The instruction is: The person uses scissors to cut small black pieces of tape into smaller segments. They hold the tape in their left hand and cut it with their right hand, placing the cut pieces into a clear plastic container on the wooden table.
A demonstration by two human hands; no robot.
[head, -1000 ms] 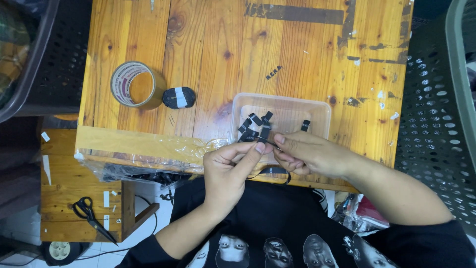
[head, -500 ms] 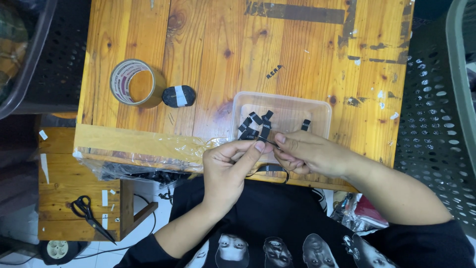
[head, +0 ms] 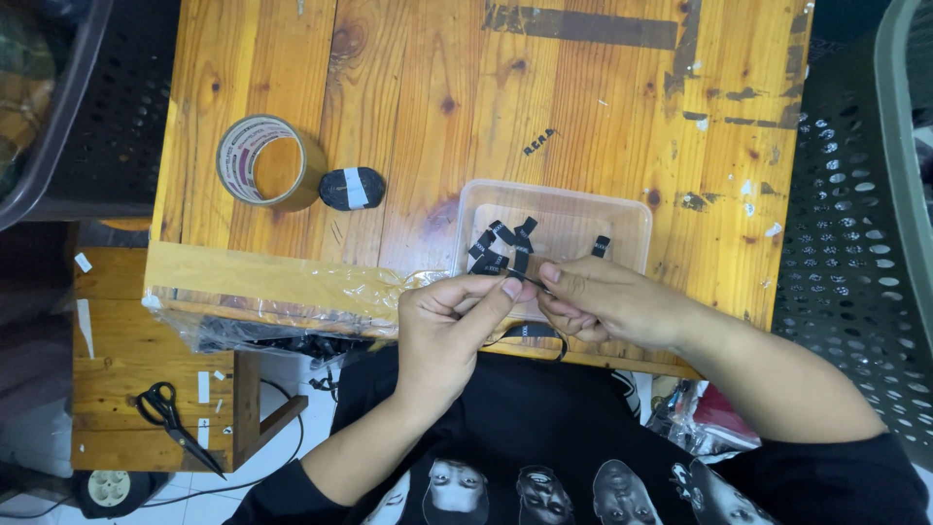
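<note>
Little has shifted since a moment ago: my left hand (head: 449, 326) and right hand (head: 604, 299) still meet at the table's near edge, fingertips pinched on a black label strip (head: 526, 280) stretched between them. Just beyond sits the clear plastic tray (head: 632, 219) of black label pieces (head: 505, 243). A tape roll (head: 267, 161) and black spool (head: 352, 188) lie farther left.

Tape roll (head: 269, 162), scissors (head: 175, 423), wooden table (head: 408, 117)
</note>
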